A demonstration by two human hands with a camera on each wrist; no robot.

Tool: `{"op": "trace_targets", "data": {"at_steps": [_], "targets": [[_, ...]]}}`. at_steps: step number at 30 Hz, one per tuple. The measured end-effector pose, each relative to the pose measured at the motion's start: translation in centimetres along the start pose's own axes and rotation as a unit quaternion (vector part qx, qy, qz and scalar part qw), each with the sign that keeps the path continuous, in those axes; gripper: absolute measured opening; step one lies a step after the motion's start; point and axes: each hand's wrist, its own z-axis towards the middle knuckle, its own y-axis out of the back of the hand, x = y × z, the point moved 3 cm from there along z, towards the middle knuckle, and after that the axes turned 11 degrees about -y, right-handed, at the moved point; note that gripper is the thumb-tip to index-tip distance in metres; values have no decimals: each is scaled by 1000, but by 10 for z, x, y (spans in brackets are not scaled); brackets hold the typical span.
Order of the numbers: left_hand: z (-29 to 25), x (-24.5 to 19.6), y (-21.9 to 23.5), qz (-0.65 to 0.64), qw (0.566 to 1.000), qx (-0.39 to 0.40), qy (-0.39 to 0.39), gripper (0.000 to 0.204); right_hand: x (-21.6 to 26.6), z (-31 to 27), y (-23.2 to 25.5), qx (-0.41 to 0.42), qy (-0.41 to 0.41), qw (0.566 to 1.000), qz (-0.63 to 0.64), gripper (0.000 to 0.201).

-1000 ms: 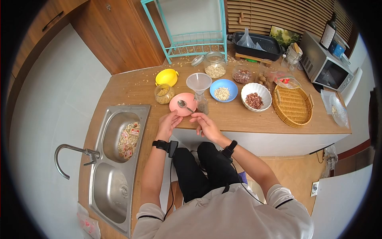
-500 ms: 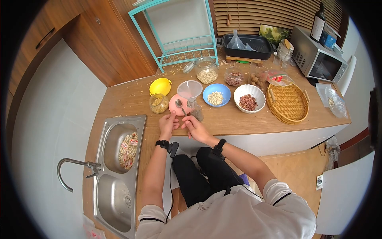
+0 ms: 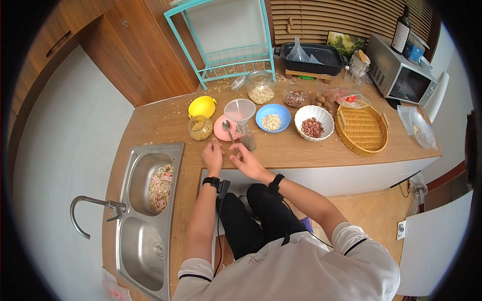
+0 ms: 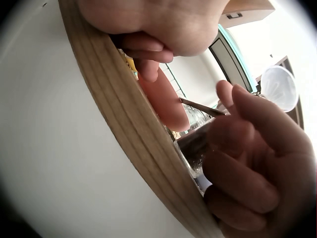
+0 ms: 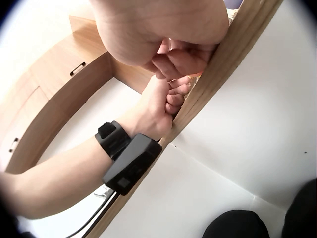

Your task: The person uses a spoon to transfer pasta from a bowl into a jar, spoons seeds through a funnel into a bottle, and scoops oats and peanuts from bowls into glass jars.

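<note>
My right hand [image 3: 247, 161] pinches the handle of a metal spoon [image 3: 226, 125] between thumb and forefinger. The spoon's bowl lies over the pink plate [image 3: 219, 131]; its handle [image 4: 200, 107] also shows in the left wrist view. My left hand [image 3: 213, 156] rests at the counter's front edge, just before the plate, fingers loosely bent and holding nothing. Right of the plate, a clear funnel [image 3: 239, 109] stands in a clear bottle [image 3: 248, 142] with dark grains inside. A glass jar [image 3: 201, 129] of yellow bits is left of the plate. In the right wrist view the spoon is hidden.
Behind the jar sits a yellow bowl [image 3: 202, 107]. To the right are a blue plate [image 3: 261, 123] of oats, a white fluted bowl [image 3: 329, 123] of reddish nuts and a wicker tray [image 3: 364, 133]. A steel sink [image 3: 175, 155] lies left. An oat jar [image 3: 260, 90] stands behind.
My left hand has drawn back slightly from the plate's rim, its fingers bending. My right hand keeps the spoon over the plate, and the spoon has shifted only slightly.
</note>
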Motion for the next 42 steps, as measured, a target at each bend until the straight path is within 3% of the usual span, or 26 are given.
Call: {"op": "trace_targets", "data": {"at_steps": [8, 10, 12, 14, 15, 17, 20, 26, 42], "targets": [[-1, 7, 1, -8, 999, -29, -29, 42, 0, -38, 27, -124, 0, 992, -35, 17], [-1, 7, 2, -16, 999, -24, 17, 32, 1, -39, 45, -242, 15, 969, -55, 20], [0, 14, -1, -27, 999, -35, 2, 27, 13, -36, 61, -232, -13, 967, -101, 27], [0, 13, -1, -36, 998, -46, -14, 22, 23, -33, 66, -279, 96, 937, -189, 46], [0, 14, -1, -42, 998, -49, -6, 20, 25, -30, 66, -278, 94, 937, -189, 46], [1, 21, -2, -49, 997, -53, 4, 18, 28, -23, 64, -253, 108, 941, -197, 69], [4, 22, -2, -69, 996, -61, -22, 18, 31, -8, 58, -254, 108, 937, -213, 78], [3, 22, 0, -62, 998, -32, 4, 21, 27, 14, 54, -192, 82, 957, -199, 68], [-1, 5, 4, -69, 997, -24, 32, 20, 31, 8, 69, -219, 81, 937, -259, 62]]}}
